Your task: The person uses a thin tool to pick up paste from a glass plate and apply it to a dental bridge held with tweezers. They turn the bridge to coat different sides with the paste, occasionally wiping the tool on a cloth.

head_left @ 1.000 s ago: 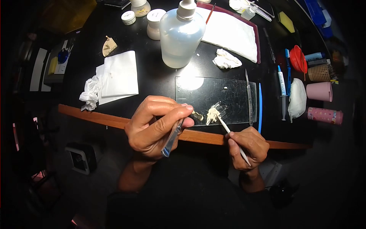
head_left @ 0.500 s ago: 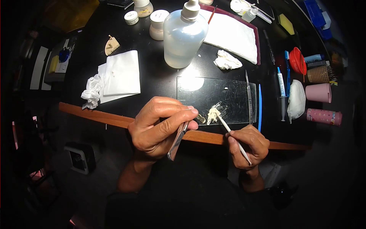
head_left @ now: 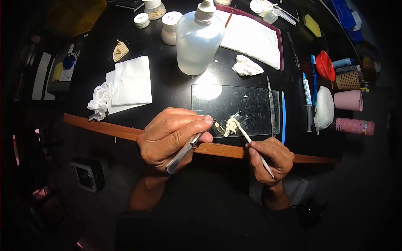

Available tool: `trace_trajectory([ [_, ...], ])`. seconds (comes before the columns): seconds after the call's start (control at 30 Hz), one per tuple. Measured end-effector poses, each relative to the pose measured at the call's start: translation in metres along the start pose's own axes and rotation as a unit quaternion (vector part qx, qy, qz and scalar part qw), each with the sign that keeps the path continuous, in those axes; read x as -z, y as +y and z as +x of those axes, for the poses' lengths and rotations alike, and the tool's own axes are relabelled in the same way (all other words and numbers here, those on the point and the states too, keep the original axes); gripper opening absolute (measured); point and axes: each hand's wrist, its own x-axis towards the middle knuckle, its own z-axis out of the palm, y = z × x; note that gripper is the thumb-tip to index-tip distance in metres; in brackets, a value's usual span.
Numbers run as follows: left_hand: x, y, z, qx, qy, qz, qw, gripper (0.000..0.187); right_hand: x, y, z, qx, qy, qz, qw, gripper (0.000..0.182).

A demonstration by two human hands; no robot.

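My left hand (head_left: 173, 136) is closed around metal tweezers (head_left: 183, 155), their broad rear end pointing down toward me. A small yellowish, gold-edged piece (head_left: 220, 129) shows just past its fingertips, over the glass slab; the tweezers' tips are hidden. In my right hand (head_left: 274, 159) a slim white stick-like tool (head_left: 251, 142) is pinched like a pen. Its tip touches a smeared mound of cream-coloured paste (head_left: 231, 126) on the glass slab (head_left: 217, 98). A metal scalpel-like instrument (head_left: 272, 108) lies along the slab's right side, beside a blue strip (head_left: 283, 119).
Behind the slab stands a large squeeze bottle (head_left: 199, 46), near small jars (head_left: 170, 29). Folded tissues (head_left: 132, 81) lie left, a crumpled tissue (head_left: 246, 66) behind. A paste syringe (head_left: 308, 98), red bowl (head_left: 324, 65) and pink cup (head_left: 349, 100) are right. The wooden table edge (head_left: 217, 149) runs below my hands.
My left hand has turned slightly, swinging the tweezers' rear end left and exposing more of the small piece. The white tool's tip stays at the paste. The whole view has shifted slightly.
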Motion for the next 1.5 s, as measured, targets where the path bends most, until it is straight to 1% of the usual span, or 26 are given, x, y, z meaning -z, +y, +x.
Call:
trace_trajectory([
  [0.13,0.000,-0.001,-0.001,0.002,-0.004,0.000,1.000,0.031,-0.001,-0.002,-0.001,-0.011,0.012,-0.008,1.000,0.018],
  [0.23,0.000,0.000,0.000,0.008,-0.006,-0.001,1.000,0.031,0.002,-0.003,-0.001,-0.020,-0.005,0.015,1.000,0.017],
  [0.33,0.000,0.001,0.000,0.011,-0.012,-0.006,1.000,0.031,0.001,-0.005,0.004,-0.021,0.030,0.023,0.999,0.017],
  [0.43,-0.001,0.002,0.001,0.008,-0.006,-0.009,1.000,0.031,0.002,-0.003,0.004,-0.014,0.032,0.025,0.999,0.017],
  [0.53,-0.001,0.001,-0.001,0.014,-0.002,-0.008,1.000,0.030,0.003,-0.004,0.001,-0.014,-0.002,0.032,0.999,0.017],
  [0.63,-0.001,0.000,-0.001,0.012,-0.006,-0.012,1.000,0.030,-0.002,-0.002,0.000,-0.011,0.029,-0.013,0.999,0.018],
  [0.73,-0.001,0.000,-0.001,0.006,-0.004,-0.008,1.000,0.030,0.001,-0.004,0.001,0.001,-0.009,0.014,1.000,0.018],
  [0.83,-0.001,0.002,0.000,0.013,-0.007,-0.011,1.000,0.030,0.001,-0.002,0.000,0.008,-0.005,-0.001,1.000,0.019],
  [0.93,-0.001,0.002,0.000,0.010,-0.012,-0.009,1.000,0.029,0.001,-0.004,-0.001,-0.007,0.001,0.022,1.000,0.018],
  [1.03,0.000,0.002,0.000,0.011,-0.016,-0.008,1.000,0.029,0.000,-0.006,0.008,0.019,0.036,0.053,0.998,0.020],
  [1.13,0.000,0.003,0.001,0.009,-0.020,-0.007,1.000,0.028,-0.004,-0.009,0.020,0.035,0.016,0.088,0.995,0.021],
  [1.23,0.000,0.002,0.001,0.005,-0.025,-0.009,1.000,0.025,-0.008,-0.006,0.025,0.023,-0.012,0.093,0.995,0.023],
  [1.5,0.000,0.000,0.001,0.010,-0.030,-0.017,0.999,0.022,-0.010,-0.004,0.024,0.031,-0.018,0.106,0.994,0.023],
])
